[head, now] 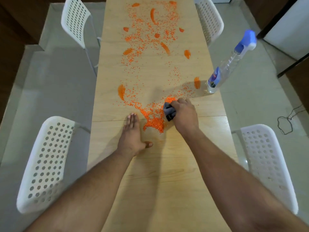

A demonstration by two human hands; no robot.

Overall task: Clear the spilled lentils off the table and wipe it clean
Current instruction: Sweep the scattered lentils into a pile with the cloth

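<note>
Orange lentils (150,39) lie scattered along the far half of a long wooden table (167,164), with several orange smears among them. A denser heap of lentils (154,123) sits near the table's middle seam, between my hands. My right hand (184,114) grips a bunched dark grey cloth (169,111) just right of the heap, with another small pile (170,99) at its fingertips. My left hand (133,138) rests flat on the table left of the heap, fingers straight and thumb stretched toward it.
A clear spray bottle (229,64) with a blue trigger stands near the table's right edge. White perforated chairs flank the table: near left (45,164), near right (267,164), far left (75,19), far right (210,20). A black cable (287,121) lies on the floor.
</note>
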